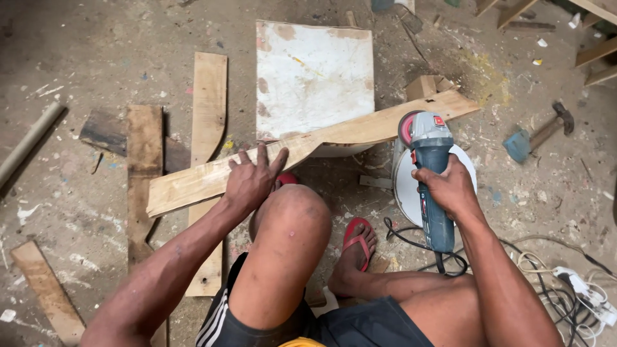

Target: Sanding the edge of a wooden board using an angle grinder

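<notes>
plank (308, 151): on the floor (83, 58), across 2 boards (209, 109)
board panel (313, 74): 12 o'clock of plank
hammer (540, 135): 3 o'clock

Left hand (252, 180) flat, fingers spread; right hand (450, 186) in closed grip.

Labels: one small red rectangular label (439, 120) on the grey head of the angle grinder (429, 173). Packages, signs, screens: none.

The person wears black shorts (360, 328) with white side stripes at 7 o'clock. Red flip-flops (357, 239) cover the feet; both arms are bare.
</notes>
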